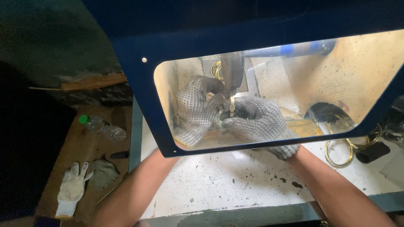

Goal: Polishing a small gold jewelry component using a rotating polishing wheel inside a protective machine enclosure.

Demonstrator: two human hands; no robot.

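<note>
Both gloved hands meet at the centre of the frame, behind the clear shield (294,92) with its blue frame. The right hand (256,122) is clenched around a small gold ring (232,106), fingers wrapped over it. The left hand (194,110) pinches the same ring from the other side, pressing it up toward the dark tool head (232,71) just above. The ring looks like stiff metal, light but smooth, so it is likely slippery; the knit gloves help, and the rim is the place to hold it.

Lower right, more gold rings (338,151) lie on the white tabletop (219,180), beside a black pad (373,152). Dark grit speckles the surface. Far left, a plastic bottle (103,128) with a green cap lies on a brown board (80,151), with a spare white glove (72,187) below it.
</note>
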